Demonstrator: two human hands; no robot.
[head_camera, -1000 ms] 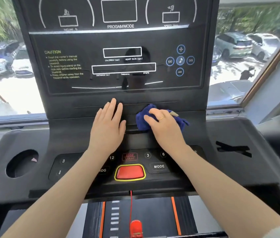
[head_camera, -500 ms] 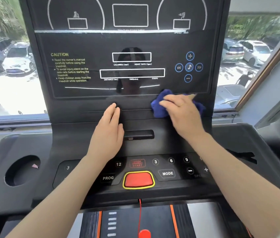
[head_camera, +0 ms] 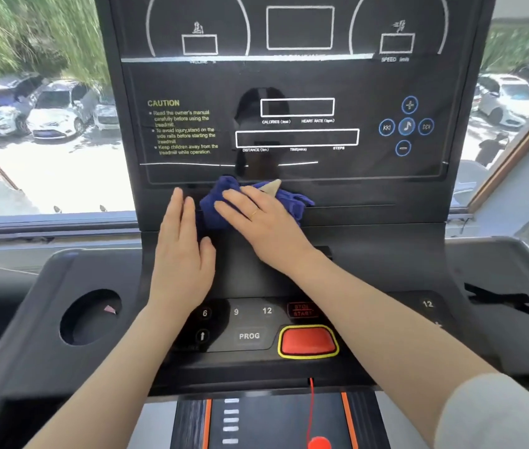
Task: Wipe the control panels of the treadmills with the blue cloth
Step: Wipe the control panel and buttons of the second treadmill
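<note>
We note open panel face right of the blue cloth (head_camera: 221, 202), along the ledge toward the music buttons (head_camera: 406, 126); nothing lies there. Leftward our left hand (head_camera: 182, 254) lies flat just beside the cloth, blocking that way. Our right hand (head_camera: 263, 222) presses flat on the cloth. Below, our right forearm crosses part of the keypad beside the red stop button (head_camera: 307, 341). The cup holder (head_camera: 89, 317) sits well apart on the left.

Single head-worn view, close, forward and down onto the treadmill console (head_camera: 289, 254).
</note>
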